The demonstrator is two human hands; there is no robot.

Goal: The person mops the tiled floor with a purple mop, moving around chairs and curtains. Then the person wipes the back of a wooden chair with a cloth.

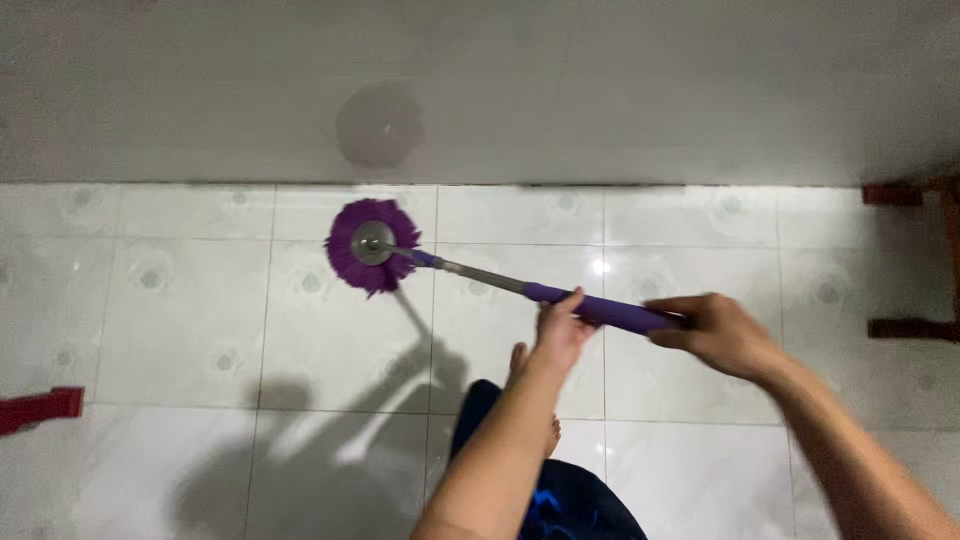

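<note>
Seen from above, a person holds a mop (480,275) with both hands over a white tiled floor (180,330). The left hand (562,330) wraps its fingers around the purple grip of the handle from below, nearer the mop end. The right hand (718,332) closes around the same grip farther up, at its top end, just to the right of the left hand. From the hands the handle slants up and to the left, turning to bare metal, and ends in a round purple mop head (370,245) lying flat on the floor close to the grey wall (600,90). A bare foot (522,372) shows just below the left hand. A dark wooden frame (915,260) stands at the right edge, and a red object (38,408) lies at the left edge.
</note>
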